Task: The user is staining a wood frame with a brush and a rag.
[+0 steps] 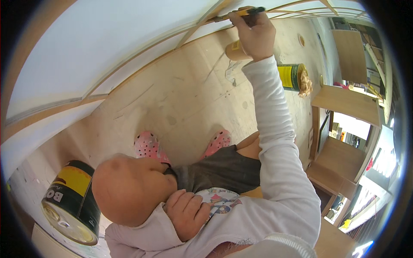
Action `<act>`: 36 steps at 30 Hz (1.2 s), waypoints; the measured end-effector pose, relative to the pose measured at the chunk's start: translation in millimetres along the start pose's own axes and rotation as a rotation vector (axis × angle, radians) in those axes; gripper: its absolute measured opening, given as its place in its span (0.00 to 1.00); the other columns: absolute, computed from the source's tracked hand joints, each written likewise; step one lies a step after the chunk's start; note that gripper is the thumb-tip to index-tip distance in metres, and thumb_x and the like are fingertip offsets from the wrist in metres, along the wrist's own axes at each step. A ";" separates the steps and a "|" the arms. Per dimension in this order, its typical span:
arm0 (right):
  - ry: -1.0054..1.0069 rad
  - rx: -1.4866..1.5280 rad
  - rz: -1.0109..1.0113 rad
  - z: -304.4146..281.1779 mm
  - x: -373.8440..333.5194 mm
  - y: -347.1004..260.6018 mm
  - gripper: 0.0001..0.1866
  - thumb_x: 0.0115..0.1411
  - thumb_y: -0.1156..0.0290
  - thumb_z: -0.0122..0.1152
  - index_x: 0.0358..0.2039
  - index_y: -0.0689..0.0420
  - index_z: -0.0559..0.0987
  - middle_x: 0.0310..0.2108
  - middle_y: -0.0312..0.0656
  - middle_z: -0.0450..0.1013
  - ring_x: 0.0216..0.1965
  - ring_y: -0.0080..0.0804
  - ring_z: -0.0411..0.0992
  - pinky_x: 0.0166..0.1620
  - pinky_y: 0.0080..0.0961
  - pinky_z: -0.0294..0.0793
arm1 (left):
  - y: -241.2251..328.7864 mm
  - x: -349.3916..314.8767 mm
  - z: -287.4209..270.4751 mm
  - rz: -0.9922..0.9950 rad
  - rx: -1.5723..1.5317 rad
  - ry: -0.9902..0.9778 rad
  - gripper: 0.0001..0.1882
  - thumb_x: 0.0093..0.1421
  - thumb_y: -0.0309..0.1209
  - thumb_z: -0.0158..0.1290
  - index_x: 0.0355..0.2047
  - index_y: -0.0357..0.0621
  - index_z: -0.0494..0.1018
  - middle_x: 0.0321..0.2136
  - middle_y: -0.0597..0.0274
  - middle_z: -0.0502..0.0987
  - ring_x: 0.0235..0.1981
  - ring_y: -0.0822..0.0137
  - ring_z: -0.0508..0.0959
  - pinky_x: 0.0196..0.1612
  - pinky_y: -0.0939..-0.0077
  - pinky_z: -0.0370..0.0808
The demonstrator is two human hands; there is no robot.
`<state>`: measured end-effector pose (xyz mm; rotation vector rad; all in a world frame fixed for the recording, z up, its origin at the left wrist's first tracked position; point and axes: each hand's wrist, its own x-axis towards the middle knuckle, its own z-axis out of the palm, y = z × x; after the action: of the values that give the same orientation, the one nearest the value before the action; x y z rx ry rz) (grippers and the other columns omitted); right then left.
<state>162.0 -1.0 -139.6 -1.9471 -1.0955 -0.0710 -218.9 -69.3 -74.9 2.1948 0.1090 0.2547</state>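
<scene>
My right hand is raised at the top, closed around a slim paintbrush with an orange and black handle. The brush tip meets the thin wooden strip edging a large white panel. Beneath this hand, a tan cup with a yellow label stands on the floor. My left hand rests low against my lap and shirt, its fingers curled together, with nothing visible in them.
A green and yellow can with crumpled brown material at one end is right of the cup. Near my knee stands a big black and yellow can. Pink clogs are on my feet. Wooden cabinet frames line the right side.
</scene>
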 end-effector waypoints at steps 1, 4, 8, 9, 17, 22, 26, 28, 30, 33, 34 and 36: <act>-0.044 0.191 0.053 -5.1 6.7 7.5 0.12 0.49 0.74 0.67 0.31 0.68 0.75 0.27 0.44 0.77 0.30 0.28 0.77 0.35 0.20 0.76 | 0.4 0.6 -0.2 0.013 0.003 0.013 0.11 0.42 0.34 0.56 0.27 0.44 0.72 0.30 0.57 0.76 0.33 0.61 0.76 0.40 0.62 0.73; 0.016 0.419 0.214 -19.0 28.5 42.5 0.12 0.51 0.77 0.64 0.33 0.71 0.74 0.29 0.49 0.76 0.30 0.32 0.77 0.35 0.21 0.78 | 1.4 1.7 -0.3 0.000 0.002 0.006 0.12 0.42 0.34 0.55 0.28 0.44 0.72 0.30 0.57 0.76 0.33 0.60 0.76 0.40 0.62 0.73; 0.140 0.450 0.229 -43.9 56.3 99.2 0.13 0.51 0.79 0.63 0.34 0.74 0.72 0.29 0.51 0.75 0.30 0.34 0.77 0.35 0.25 0.81 | 2.6 0.9 -0.3 -0.029 -0.014 0.008 0.12 0.41 0.34 0.55 0.26 0.43 0.72 0.29 0.57 0.75 0.32 0.60 0.76 0.39 0.62 0.73; 0.135 0.451 0.229 -49.4 61.4 111.4 0.13 0.51 0.79 0.63 0.34 0.74 0.72 0.29 0.51 0.75 0.30 0.34 0.77 0.35 0.25 0.81 | 2.7 0.5 -0.2 -0.038 -0.011 -0.009 0.12 0.40 0.34 0.56 0.26 0.43 0.72 0.29 0.57 0.75 0.31 0.60 0.76 0.38 0.62 0.73; 0.387 -0.325 0.051 -75.7 82.6 150.2 0.12 0.50 0.71 0.66 0.30 0.68 0.77 0.25 0.44 0.77 0.26 0.25 0.76 0.33 0.18 0.75 | 1.8 2.2 1.8 -0.038 0.006 0.023 0.11 0.39 0.33 0.56 0.25 0.43 0.73 0.27 0.56 0.76 0.31 0.59 0.77 0.38 0.63 0.73; 0.349 -0.135 0.101 -79.4 81.6 146.3 0.13 0.50 0.68 0.66 0.28 0.65 0.78 0.25 0.41 0.78 0.26 0.24 0.76 0.34 0.19 0.73 | 1.3 5.7 3.3 -0.022 0.030 0.030 0.12 0.39 0.33 0.56 0.25 0.43 0.73 0.27 0.56 0.76 0.31 0.59 0.77 0.38 0.62 0.73; 0.306 -0.364 0.081 -75.6 84.7 152.4 0.16 0.48 0.62 0.68 0.29 0.62 0.78 0.26 0.40 0.78 0.29 0.28 0.77 0.36 0.23 0.73 | 2.9 8.1 4.1 -0.054 0.020 0.010 0.12 0.40 0.34 0.56 0.26 0.43 0.73 0.28 0.56 0.76 0.31 0.59 0.77 0.38 0.61 0.73; 0.318 -0.415 0.078 -72.1 88.3 158.7 0.17 0.47 0.60 0.68 0.29 0.62 0.78 0.26 0.40 0.78 0.30 0.29 0.77 0.37 0.24 0.73 | 3.0 8.9 4.4 -0.065 0.022 0.009 0.13 0.40 0.34 0.56 0.27 0.43 0.73 0.28 0.56 0.76 0.31 0.59 0.77 0.38 0.61 0.73; 0.328 -0.464 0.073 -69.8 91.9 163.8 0.18 0.47 0.59 0.68 0.29 0.61 0.79 0.27 0.40 0.78 0.30 0.31 0.77 0.38 0.25 0.73 | 3.4 9.5 4.1 -0.080 0.026 -0.008 0.13 0.41 0.34 0.56 0.27 0.43 0.74 0.28 0.56 0.76 0.31 0.59 0.77 0.39 0.61 0.73; 0.351 -0.468 -0.002 -66.8 93.2 161.6 0.18 0.46 0.58 0.69 0.29 0.60 0.79 0.28 0.41 0.78 0.30 0.32 0.77 0.38 0.25 0.73 | 3.4 10.6 2.7 -0.083 0.029 -0.012 0.13 0.41 0.34 0.57 0.28 0.43 0.74 0.29 0.56 0.76 0.31 0.59 0.77 0.39 0.60 0.74; 0.320 -0.483 0.011 -65.7 91.1 156.6 0.18 0.46 0.58 0.69 0.29 0.60 0.79 0.27 0.40 0.78 0.30 0.32 0.77 0.38 0.25 0.73 | 3.2 11.1 2.4 -0.084 0.029 0.002 0.13 0.41 0.34 0.57 0.28 0.43 0.74 0.29 0.56 0.76 0.31 0.59 0.77 0.39 0.60 0.74; 0.281 -0.494 0.025 -60.5 83.5 140.0 0.18 0.46 0.58 0.69 0.29 0.60 0.79 0.27 0.40 0.78 0.30 0.31 0.77 0.38 0.25 0.73 | 2.7 12.2 1.8 -0.086 0.026 -0.016 0.13 0.41 0.34 0.56 0.28 0.43 0.74 0.29 0.56 0.76 0.31 0.59 0.77 0.39 0.60 0.74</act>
<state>333.6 -20.5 -158.9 -2.2928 -0.9220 -0.6342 -206.6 -70.3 -72.0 2.2110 0.1983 0.1889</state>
